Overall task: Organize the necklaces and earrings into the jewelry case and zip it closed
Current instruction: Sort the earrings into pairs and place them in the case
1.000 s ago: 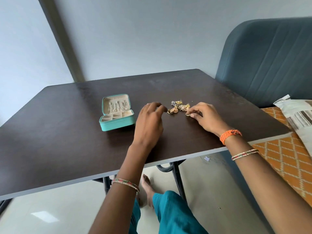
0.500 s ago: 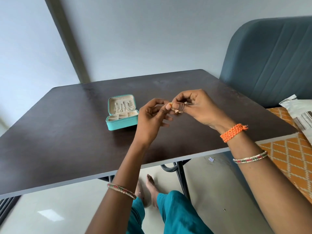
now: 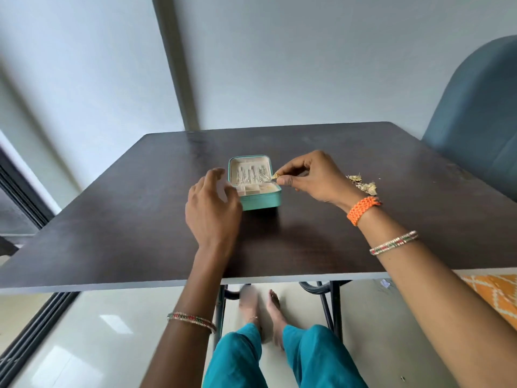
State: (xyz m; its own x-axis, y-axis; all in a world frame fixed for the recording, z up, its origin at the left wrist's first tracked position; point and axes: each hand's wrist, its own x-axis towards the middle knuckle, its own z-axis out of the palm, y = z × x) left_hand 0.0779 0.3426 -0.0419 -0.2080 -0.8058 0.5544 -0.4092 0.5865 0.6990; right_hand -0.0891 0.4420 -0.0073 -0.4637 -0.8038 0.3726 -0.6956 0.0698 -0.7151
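Observation:
A small teal jewelry case lies open on the dark table, its lid upright with several necklaces hanging inside. My right hand pinches a small gold earring between thumb and forefinger, just above the case's right edge. My left hand hovers at the case's left side with loosely curled fingers and holds nothing; it hides the case's left front corner. A pile of gold earrings lies on the table to the right, behind my right wrist.
A blue upholstered chair stands at the table's far right. An orange patterned cushion sits below the table's right edge. My legs and bare feet are under the table, beside its metal legs.
Both hands have moved left from the earring pile to the case. My right hand now carries one earring alone; my left hand has let go and come beside the case.

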